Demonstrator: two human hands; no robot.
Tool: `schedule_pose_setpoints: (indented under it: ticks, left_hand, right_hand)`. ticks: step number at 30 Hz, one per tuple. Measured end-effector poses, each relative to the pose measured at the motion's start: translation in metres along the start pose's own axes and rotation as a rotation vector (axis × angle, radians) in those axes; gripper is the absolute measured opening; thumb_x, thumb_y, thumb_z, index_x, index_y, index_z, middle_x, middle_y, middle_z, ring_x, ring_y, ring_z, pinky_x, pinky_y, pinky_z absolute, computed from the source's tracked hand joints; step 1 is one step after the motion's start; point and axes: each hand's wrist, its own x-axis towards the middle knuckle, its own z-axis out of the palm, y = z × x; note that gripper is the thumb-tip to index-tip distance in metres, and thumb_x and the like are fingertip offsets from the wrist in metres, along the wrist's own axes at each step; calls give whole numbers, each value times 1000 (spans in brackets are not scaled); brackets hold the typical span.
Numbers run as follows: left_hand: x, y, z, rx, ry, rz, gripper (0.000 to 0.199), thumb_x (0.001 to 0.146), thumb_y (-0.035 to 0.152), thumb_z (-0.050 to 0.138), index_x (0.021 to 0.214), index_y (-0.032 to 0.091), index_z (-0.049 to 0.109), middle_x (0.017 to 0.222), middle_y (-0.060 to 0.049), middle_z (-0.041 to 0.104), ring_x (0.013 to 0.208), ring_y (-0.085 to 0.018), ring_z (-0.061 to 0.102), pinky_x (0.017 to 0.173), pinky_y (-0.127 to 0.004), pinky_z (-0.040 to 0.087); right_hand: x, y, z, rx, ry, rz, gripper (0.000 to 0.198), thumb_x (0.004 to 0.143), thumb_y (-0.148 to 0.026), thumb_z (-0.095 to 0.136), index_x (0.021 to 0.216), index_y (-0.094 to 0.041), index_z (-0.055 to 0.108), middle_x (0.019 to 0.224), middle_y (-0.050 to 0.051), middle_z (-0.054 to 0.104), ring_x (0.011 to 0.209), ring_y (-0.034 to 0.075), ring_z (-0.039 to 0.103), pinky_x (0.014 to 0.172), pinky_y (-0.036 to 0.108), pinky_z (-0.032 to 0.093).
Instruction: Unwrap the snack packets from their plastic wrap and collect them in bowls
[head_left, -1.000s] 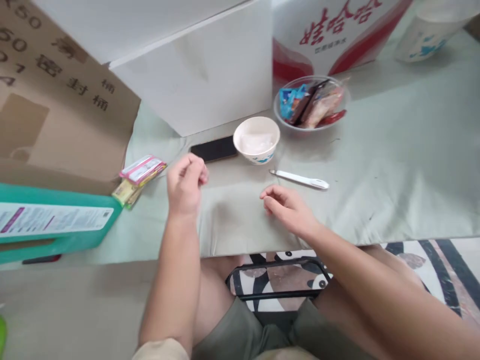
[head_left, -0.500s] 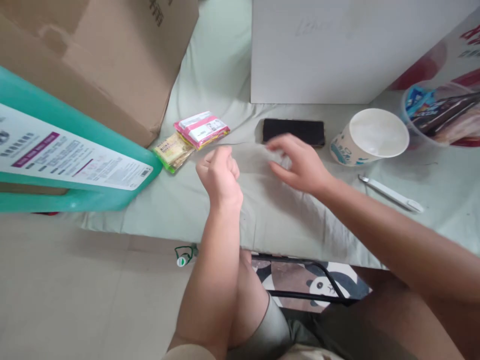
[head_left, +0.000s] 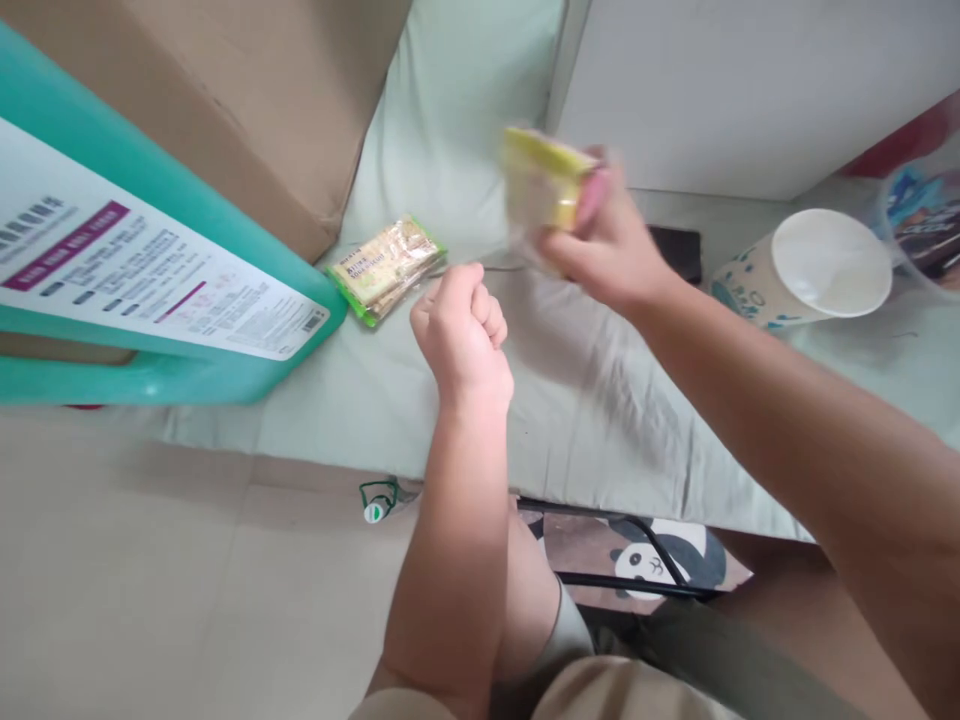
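At upper centre, the right hand grips blurred, yellow-and-pink packaging. Mid-frame, the left hand is curled tight.

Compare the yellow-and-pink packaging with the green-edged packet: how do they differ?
The yellow-and-pink packaging is held up in the right hand, while the green-edged packet lies on the pale green cloth. The yellow-and-pink packaging is blurred, with no readable print; the green-edged packet is sharper, with dark print showing. Both have shiny wrapping.
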Motion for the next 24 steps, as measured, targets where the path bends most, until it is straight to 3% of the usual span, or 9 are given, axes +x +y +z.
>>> schedule_pose_setpoints:
  ticks: [2,5,8,10,12,14,16,20,24]
  left_hand:
    - [-3,-2,4,33,-55,-24,52,91,15,48,55,21,12,50,7,7,41,-5,9,40,-23,9]
    - [-9,-13,14,103,-260,-107,61,101,41,47,53,20,16,50,6,12,40,-5,15,40,-22,14]
    - [-19,-41,26,202,-476,-110,66,98,63,45,52,19,31,52,3,28,45,-6,33,44,-21,29]
    - [-29,-68,32,304,-588,-68,57,90,67,57,62,18,51,65,-1,50,61,-10,54,56,-22,45]
    - [-43,-98,37,378,-728,-97,47,77,66,74,86,21,66,94,-4,66,89,-18,66,74,-28,55]
    - [-59,-123,41,389,-884,-210,63,65,61,86,113,26,65,119,-7,67,111,-27,67,87,-35,57]
    - [-73,-142,45,380,-980,-294,79,63,53,90,131,30,56,126,-8,67,117,-31,66,93,-42,58]
    - [-80,-153,51,440,-928,-297,90,65,41,92,142,35,45,115,-7,71,106,-31,71,87,-44,60]
    - [-70,-148,56,448,-744,-243,76,60,39,93,126,30,57,113,-6,72,98,-27,72,79,-37,61]
  right_hand:
    - [-58,5,-24,226,82,164,31,98,-46,44,117,-25,56,103,6,67,80,20,64,68,36,50]
    - [-145,20,-52,414,247,398,40,89,-60,54,113,-28,57,99,7,68,83,26,67,69,41,51]
    - [-208,42,-62,424,404,459,44,80,-57,69,110,-28,57,108,11,68,94,31,68,76,45,53]
    - [-232,52,-61,465,498,475,42,81,-53,69,112,-27,56,112,12,68,99,31,67,80,44,53]
    - [-243,53,-61,512,560,501,43,84,-52,66,118,-27,53,115,11,67,101,29,67,81,42,55]
    - [-246,47,-64,513,566,524,49,86,-53,64,125,-27,50,120,11,66,105,28,67,84,41,56]
    - [-247,37,-73,489,523,512,53,87,-53,64,130,-27,48,125,11,65,109,28,66,86,41,57]
    - [-262,36,-101,285,454,436,39,93,-49,58,124,-25,58,113,10,69,97,27,68,83,41,56]
    - [-282,73,-120,-192,506,502,32,88,-36,62,116,-22,65,105,14,68,101,32,64,91,49,51]
